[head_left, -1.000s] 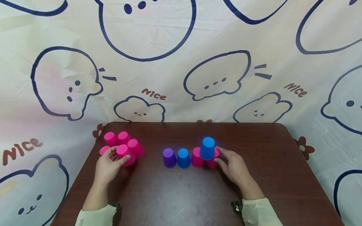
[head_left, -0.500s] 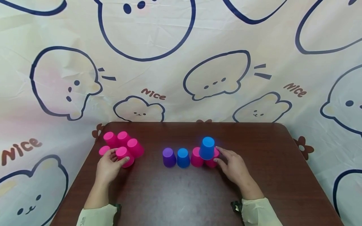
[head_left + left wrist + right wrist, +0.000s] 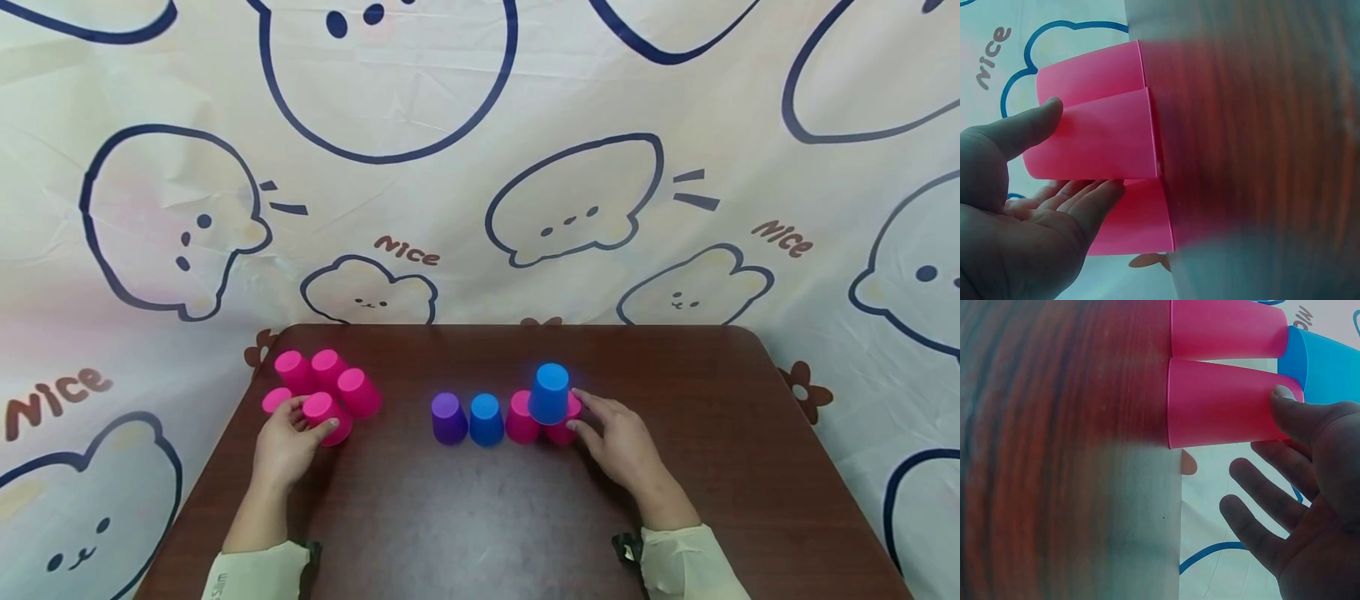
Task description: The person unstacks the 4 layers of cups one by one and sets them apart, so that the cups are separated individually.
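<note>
We see the left hand grasping the front pink cup, thumb on one side, fingers on the other. That cup is mouth-down at the near side of the left cluster; four more pink cups are grouped around and behind it. We can't tell if it touches its neighbours.

Right hand: we see thumb and index finger pinching the right-end pink cup, remaining fingers spread loose, off the cup. A raised blue cup sits upside down across this one and the inner pink cup. Continuing left along the row, we have the lower blue cup, then the purple cup, both mouth-down.

All on a dark brown table; behind, we note a pale cloth with bear outlines and "Nice" lettering. Both sleeves pale.
</note>
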Demonstrator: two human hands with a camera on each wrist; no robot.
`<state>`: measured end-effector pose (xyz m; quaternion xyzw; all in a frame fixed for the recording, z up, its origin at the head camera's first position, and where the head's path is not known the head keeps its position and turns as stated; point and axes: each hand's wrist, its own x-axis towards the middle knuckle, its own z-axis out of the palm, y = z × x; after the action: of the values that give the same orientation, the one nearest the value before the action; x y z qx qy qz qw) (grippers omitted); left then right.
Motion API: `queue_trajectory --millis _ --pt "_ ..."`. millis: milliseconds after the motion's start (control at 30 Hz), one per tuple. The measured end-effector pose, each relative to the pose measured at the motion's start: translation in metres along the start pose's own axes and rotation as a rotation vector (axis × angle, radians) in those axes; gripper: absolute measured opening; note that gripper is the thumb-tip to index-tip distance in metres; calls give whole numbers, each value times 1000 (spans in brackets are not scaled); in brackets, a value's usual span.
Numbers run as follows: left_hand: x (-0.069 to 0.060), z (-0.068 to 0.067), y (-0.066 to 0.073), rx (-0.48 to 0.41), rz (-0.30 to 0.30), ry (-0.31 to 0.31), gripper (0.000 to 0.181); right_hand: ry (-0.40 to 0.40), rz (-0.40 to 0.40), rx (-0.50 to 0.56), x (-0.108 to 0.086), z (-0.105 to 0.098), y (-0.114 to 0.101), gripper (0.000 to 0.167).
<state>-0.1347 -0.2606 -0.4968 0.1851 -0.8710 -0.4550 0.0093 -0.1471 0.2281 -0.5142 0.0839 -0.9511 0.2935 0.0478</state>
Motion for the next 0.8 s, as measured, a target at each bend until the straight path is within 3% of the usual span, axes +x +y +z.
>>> queue_trajectory --millis 400,800 --pt "1 -1 -1 -22 -6 -24 88 7 -21 -7 -1 -1 0 60" --pt "-6 -7 13 -27 17 37 82 -6 3 -1 -1 -1 -1 61"
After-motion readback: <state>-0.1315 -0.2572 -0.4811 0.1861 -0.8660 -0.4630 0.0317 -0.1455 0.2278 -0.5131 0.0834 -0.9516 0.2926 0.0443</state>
